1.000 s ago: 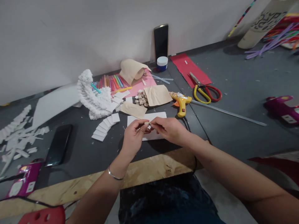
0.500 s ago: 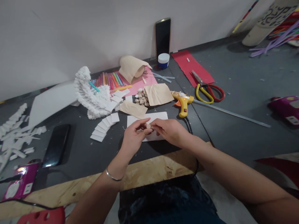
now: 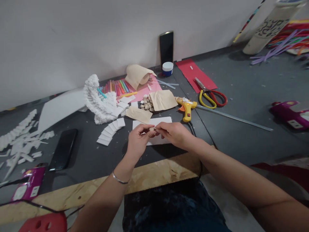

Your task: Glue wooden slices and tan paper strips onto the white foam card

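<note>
Between the fingertips of my left hand (image 3: 138, 137) is a small round beige piece (image 3: 152, 129), too small to name more exactly. My right hand (image 3: 174, 132) meets it from the other side, thumb and fingers pinched together at its edge. Both hands are over a white sheet (image 3: 159, 140) on the dark table. Beyond them, a pile of similar round pieces (image 3: 146, 103) lies beside a folded beige paper (image 3: 163, 100). Another beige paper scrap (image 3: 138, 114) is just behind my left hand. A yellow glue gun (image 3: 187, 109) rests on its side to the right.
Scissors (image 3: 206, 93) lie partly on red paper (image 3: 193, 72), near a long metal strip (image 3: 236, 118). White paper squares (image 3: 108, 131) fan out at left, near a fluffy white piece (image 3: 93, 96) and a black phone (image 3: 63, 149). Another phone (image 3: 166, 46) leans on the wall behind a small jar (image 3: 167, 69).
The camera view has shifted slightly. My hands stay together over the white sheet, and the small round piece has turned a little between my fingers.
</note>
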Demonstrator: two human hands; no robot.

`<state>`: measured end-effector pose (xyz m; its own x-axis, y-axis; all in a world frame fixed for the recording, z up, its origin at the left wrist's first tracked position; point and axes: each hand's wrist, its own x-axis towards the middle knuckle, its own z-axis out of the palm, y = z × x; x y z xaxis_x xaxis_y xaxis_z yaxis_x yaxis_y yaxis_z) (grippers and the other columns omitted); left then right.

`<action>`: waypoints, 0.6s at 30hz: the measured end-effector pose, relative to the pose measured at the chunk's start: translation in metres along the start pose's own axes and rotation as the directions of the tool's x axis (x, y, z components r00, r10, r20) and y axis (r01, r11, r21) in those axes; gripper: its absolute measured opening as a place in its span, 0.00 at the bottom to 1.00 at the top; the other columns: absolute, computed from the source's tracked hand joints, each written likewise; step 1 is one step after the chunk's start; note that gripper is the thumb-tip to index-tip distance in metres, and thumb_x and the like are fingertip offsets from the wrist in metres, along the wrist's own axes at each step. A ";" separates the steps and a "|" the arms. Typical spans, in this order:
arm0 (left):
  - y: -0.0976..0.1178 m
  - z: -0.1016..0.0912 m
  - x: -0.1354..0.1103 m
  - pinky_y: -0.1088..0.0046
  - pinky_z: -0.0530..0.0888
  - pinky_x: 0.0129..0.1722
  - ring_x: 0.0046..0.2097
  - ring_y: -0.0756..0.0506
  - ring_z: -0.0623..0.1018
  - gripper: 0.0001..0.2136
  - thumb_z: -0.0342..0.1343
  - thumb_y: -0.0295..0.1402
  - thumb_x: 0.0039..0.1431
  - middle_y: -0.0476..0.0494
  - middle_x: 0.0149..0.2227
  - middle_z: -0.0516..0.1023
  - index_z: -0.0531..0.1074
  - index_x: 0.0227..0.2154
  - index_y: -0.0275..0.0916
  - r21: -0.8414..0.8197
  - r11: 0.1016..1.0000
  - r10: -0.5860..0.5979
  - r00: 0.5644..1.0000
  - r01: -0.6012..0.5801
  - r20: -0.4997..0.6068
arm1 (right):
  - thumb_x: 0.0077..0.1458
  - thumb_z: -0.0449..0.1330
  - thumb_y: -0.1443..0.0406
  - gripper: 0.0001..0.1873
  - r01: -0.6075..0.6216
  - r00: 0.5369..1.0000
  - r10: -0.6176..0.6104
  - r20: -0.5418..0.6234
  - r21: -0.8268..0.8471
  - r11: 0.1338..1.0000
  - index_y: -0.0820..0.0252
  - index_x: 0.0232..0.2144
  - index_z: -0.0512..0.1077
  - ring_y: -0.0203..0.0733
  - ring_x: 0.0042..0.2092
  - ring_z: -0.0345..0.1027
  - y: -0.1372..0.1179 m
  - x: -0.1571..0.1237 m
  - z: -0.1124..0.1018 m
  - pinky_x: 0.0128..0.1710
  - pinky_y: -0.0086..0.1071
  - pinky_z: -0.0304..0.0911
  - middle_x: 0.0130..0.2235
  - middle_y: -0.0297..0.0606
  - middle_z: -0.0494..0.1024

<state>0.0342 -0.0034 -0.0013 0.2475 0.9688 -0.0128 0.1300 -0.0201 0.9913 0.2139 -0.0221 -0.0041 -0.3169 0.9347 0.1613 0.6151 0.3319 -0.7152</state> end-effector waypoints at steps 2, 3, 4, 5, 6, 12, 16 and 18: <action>0.000 0.001 0.000 0.72 0.76 0.33 0.31 0.48 0.80 0.13 0.67 0.38 0.47 0.47 0.28 0.79 0.77 0.34 0.37 -0.026 0.999 -0.025 1.000 0.025 0.006 | 0.63 0.51 0.67 0.09 0.018 1.000 -0.018 -0.008 -0.011 1.000 0.60 0.34 0.71 0.33 0.28 0.67 0.001 -0.001 0.001 0.30 0.25 0.54 0.27 0.34 0.76; 0.001 0.001 0.000 0.73 0.76 0.33 0.31 0.48 0.79 0.13 0.68 0.38 0.46 0.48 0.27 0.79 0.77 0.33 0.37 -0.034 0.999 -0.034 0.999 0.034 0.006 | 0.63 0.51 0.67 0.09 0.026 1.000 -0.026 -0.011 -0.016 1.000 0.61 0.34 0.72 0.33 0.27 0.67 0.001 -0.001 0.002 0.30 0.26 0.54 0.27 0.34 0.76; 0.001 0.001 0.000 0.73 0.75 0.32 0.30 0.49 0.79 0.13 0.68 0.37 0.45 0.49 0.26 0.77 0.76 0.32 0.37 -0.038 0.998 -0.041 0.999 0.041 0.003 | 0.63 0.51 0.67 0.10 0.034 0.999 -0.034 -0.012 -0.020 0.999 0.61 0.33 0.72 0.33 0.27 0.66 0.001 -0.002 0.003 0.29 0.26 0.53 0.26 0.33 0.75; 0.001 0.002 0.000 0.74 0.74 0.31 0.29 0.49 0.77 0.13 0.69 0.37 0.43 0.50 0.25 0.76 0.76 0.31 0.37 -0.037 0.998 -0.043 0.999 0.043 -0.001 | 0.62 0.52 0.68 0.10 0.042 0.999 -0.043 -0.011 -0.024 0.999 0.61 0.33 0.72 0.33 0.27 0.65 0.001 -0.002 0.003 0.29 0.26 0.53 0.25 0.33 0.75; 0.001 0.002 0.000 0.76 0.73 0.29 0.28 0.50 0.76 0.13 0.70 0.37 0.42 0.51 0.24 0.75 0.75 0.29 0.37 -0.034 0.999 -0.042 0.999 0.041 -0.008 | 0.62 0.52 0.68 0.09 0.052 0.999 -0.053 -0.009 -0.026 0.998 0.61 0.32 0.72 0.33 0.27 0.65 0.002 -0.003 0.003 0.29 0.26 0.52 0.25 0.32 0.74; 0.002 0.003 0.000 0.78 0.69 0.25 0.25 0.52 0.72 0.13 0.71 0.38 0.41 0.53 0.22 0.72 0.74 0.27 0.37 0.017 0.999 -0.031 0.999 0.031 -0.011 | 0.62 0.52 0.67 0.10 0.031 0.999 -0.031 0.014 -0.048 0.998 0.60 0.34 0.72 0.33 0.27 0.65 0.002 -0.003 0.003 0.29 0.26 0.53 0.25 0.33 0.74; 0.002 0.005 -0.002 0.75 0.73 0.29 0.30 0.49 0.77 0.12 0.68 0.39 0.47 0.47 0.28 0.78 0.77 0.31 0.38 0.042 0.998 -0.037 0.999 0.037 -0.010 | 0.63 0.51 0.66 0.10 -0.073 0.997 0.073 0.001 -0.060 0.995 0.59 0.34 0.73 0.34 0.26 0.66 0.001 -0.002 0.004 0.29 0.26 0.53 0.24 0.32 0.75; 0.002 0.005 -0.003 0.73 0.76 0.32 0.33 0.47 0.79 0.14 0.66 0.40 0.49 0.44 0.33 0.80 0.77 0.36 0.38 0.039 0.999 -0.017 1.000 0.017 0.006 | 0.63 0.51 0.65 0.11 -0.109 0.994 0.109 -0.015 -0.054 0.993 0.59 0.34 0.72 0.34 0.27 0.67 0.001 -0.001 0.004 0.29 0.26 0.54 0.24 0.33 0.75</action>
<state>0.0386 -0.0079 -0.0001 0.2505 0.9676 -0.0309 0.1715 -0.0130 0.9851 0.2120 -0.0230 -0.0076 -0.2374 0.9670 0.0928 0.6840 0.2343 -0.6909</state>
